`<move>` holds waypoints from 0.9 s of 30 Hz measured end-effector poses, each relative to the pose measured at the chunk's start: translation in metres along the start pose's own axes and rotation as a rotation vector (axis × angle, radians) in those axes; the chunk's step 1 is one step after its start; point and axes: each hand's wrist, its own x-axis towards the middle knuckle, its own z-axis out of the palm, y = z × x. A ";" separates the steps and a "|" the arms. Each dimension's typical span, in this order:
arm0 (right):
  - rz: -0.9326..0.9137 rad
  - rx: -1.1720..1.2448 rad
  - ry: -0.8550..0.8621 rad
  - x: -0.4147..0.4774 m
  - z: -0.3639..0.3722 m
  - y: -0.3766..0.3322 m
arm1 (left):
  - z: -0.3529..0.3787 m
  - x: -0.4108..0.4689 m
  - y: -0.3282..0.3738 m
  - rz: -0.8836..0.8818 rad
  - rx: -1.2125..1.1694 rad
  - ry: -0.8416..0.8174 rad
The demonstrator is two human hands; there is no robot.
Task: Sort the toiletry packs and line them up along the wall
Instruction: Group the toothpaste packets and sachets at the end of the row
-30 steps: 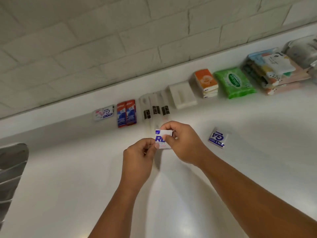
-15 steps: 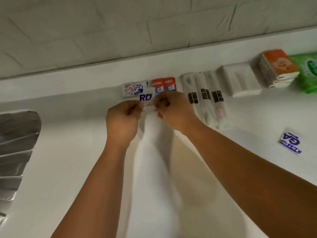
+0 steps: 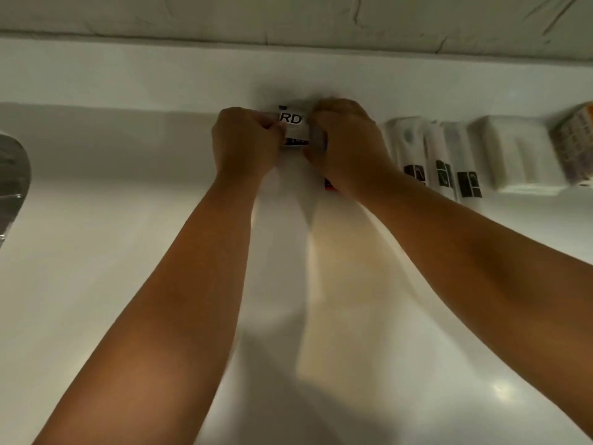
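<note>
Head view: both hands are at the foot of the wall [image 3: 288, 14], with the RD pack [image 3: 293, 123] between them. The left hand [image 3: 244, 139] pinches its left edge and the right hand [image 3: 346, 146] pinches its right edge, the fingers of both curled in on it.

The pack lies straight ahead of the hands, at or just short of the wall. Blur hides whether it is touching. Its printed face is turned up to the camera and the lettering runs level with the wall. Its longer side appears to point towards the wall (a judgement, since the fingers cover both side edges). Neither hand is clearly the nearer, though the right reaches slightly closer to the wall.

Along the wall past the right hand come a sliver of a red pack [image 3: 330, 186] under the wrist, then the white sachets [image 3: 442, 155], a white box pack [image 3: 513, 155] and an orange pack [image 3: 574, 146] at the frame edge. A metallic object [image 3: 12, 171] sits well away from the wall on the tabletop [image 3: 96, 252].

Change from half a second ago: the hands have carried the pack forward to the wall. They now cover the small sachets and the red packs that were then in plain sight. The loose blue-and-white sachet has gone out of frame.
</note>
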 end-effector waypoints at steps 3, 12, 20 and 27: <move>-0.044 -0.064 -0.036 0.005 0.005 0.000 | 0.003 0.003 -0.004 -0.005 0.067 0.050; -0.062 -0.073 -0.080 0.009 0.009 -0.003 | 0.003 -0.001 -0.007 0.026 0.236 0.130; 0.054 0.184 0.125 -0.043 -0.033 0.001 | -0.010 -0.037 0.011 0.036 0.223 0.144; 0.182 0.325 0.206 -0.155 -0.082 0.035 | 0.019 -0.126 0.057 0.163 0.115 0.050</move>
